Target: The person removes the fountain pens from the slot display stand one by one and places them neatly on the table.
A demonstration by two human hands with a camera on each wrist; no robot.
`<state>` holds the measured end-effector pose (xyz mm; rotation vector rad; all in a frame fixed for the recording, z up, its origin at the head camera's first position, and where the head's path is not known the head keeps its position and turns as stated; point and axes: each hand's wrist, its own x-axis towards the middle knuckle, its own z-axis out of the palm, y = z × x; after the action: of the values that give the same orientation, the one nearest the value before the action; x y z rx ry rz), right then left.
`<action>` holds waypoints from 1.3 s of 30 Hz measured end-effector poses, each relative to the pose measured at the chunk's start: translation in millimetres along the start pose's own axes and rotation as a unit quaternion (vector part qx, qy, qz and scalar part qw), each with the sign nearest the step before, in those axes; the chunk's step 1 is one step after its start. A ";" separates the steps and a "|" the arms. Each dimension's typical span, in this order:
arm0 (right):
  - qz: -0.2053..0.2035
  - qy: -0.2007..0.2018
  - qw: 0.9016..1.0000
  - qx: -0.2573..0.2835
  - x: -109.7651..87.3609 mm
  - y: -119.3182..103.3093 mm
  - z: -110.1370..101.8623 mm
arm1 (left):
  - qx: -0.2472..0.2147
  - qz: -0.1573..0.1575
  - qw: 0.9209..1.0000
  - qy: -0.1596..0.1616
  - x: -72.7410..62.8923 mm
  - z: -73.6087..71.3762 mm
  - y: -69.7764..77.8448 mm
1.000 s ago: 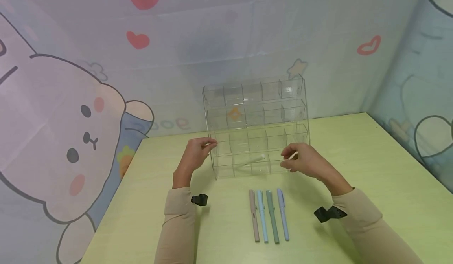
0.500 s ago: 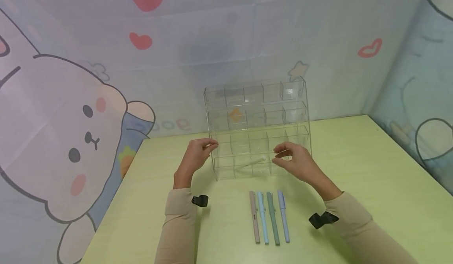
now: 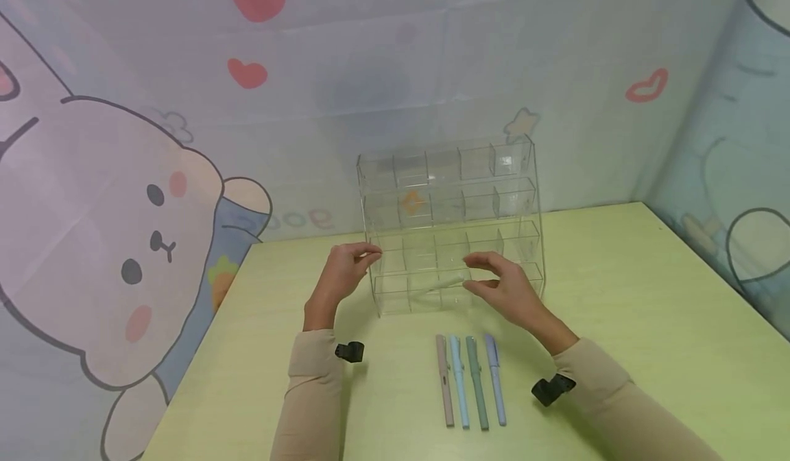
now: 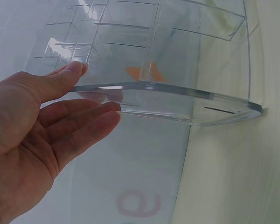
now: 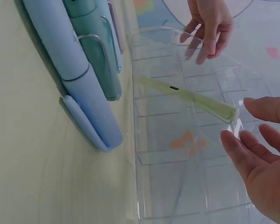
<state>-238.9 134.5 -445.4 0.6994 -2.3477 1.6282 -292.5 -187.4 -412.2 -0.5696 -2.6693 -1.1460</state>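
A clear acrylic tiered rack (image 3: 446, 188) with small compartments stands upright at the back of the table. My left hand (image 3: 341, 272) pinches its left side panel, thumb on one face and fingertips on the other in the left wrist view. One pale green pen (image 5: 191, 97) leans slanted in the rack's lowest tier, its clip end up to the right. Around that end, the thumb and fingers of my right hand (image 3: 505, 288) are spread, with a gap between them and no grip on the pen.
In front of the rack lie a taupe pen (image 3: 445, 382), a light blue pen (image 3: 459, 384), a dark green pen (image 3: 477, 384) and a lavender pen (image 3: 496, 382), side by side. Behind the rack hangs a printed cloth backdrop (image 3: 296, 132), at the back edge of the yellow-green table (image 3: 617, 282).
My right hand has moved left along the rack's lowest tier, from its right end to the pale green pen's upper end. The left hand has stayed at the side panel.
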 end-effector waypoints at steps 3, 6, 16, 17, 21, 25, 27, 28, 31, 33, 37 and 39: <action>-0.008 0.002 1.000 -0.001 0.7 0.2 4.0 | 0.001 0.001 1.000 0.000 0.3 -0.1 0.2; -0.010 -0.007 1.000 -0.022 2.1 0.4 8.0 | 0.003 0.004 1.000 0.001 0.2 -0.2 0.4; -0.033 -0.030 0.998 -0.044 9.1 6.4 22.1 | -0.002 0.002 1.000 0.008 -2.6 1.5 -0.9; -0.034 -0.031 0.998 -0.043 9.9 6.5 22.8 | -0.001 0.003 1.000 0.008 -2.6 1.6 -0.8; -0.041 -0.033 0.997 -0.047 12.7 6.8 25.6 | 0.002 0.008 1.000 0.010 -2.6 0.6 0.0; -0.033 -0.041 0.998 -0.042 14.9 7.5 27.6 | 0.000 0.007 1.000 0.007 -2.4 -0.6 0.7; -0.024 -0.046 0.998 -0.031 15.6 7.6 28.2 | 0.000 0.005 1.000 0.006 -2.2 -0.6 0.7; -0.020 -0.049 0.998 -0.025 15.8 7.4 28.5 | 0.000 0.004 1.000 0.005 -2.2 -0.6 0.7; -0.013 -0.058 0.998 -0.016 16.6 6.6 29.8 | 0.000 0.004 1.000 0.006 -1.9 -0.6 0.6; -0.013 -0.068 0.997 -0.014 17.0 6.2 30.8 | 0.001 0.005 1.000 0.007 -1.7 -0.5 0.5; -0.006 -0.085 0.996 -0.007 17.3 6.3 32.8 | 0.000 0.006 1.000 0.007 -1.3 -0.4 0.2; -0.004 -0.086 0.996 -0.010 17.8 7.0 33.7 | -0.001 0.005 1.000 0.006 -1.3 -0.6 0.4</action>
<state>-254.3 100.7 -456.3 0.8761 -2.4717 1.5977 -291.2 -188.0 -411.9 -0.5738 -2.6524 -1.1470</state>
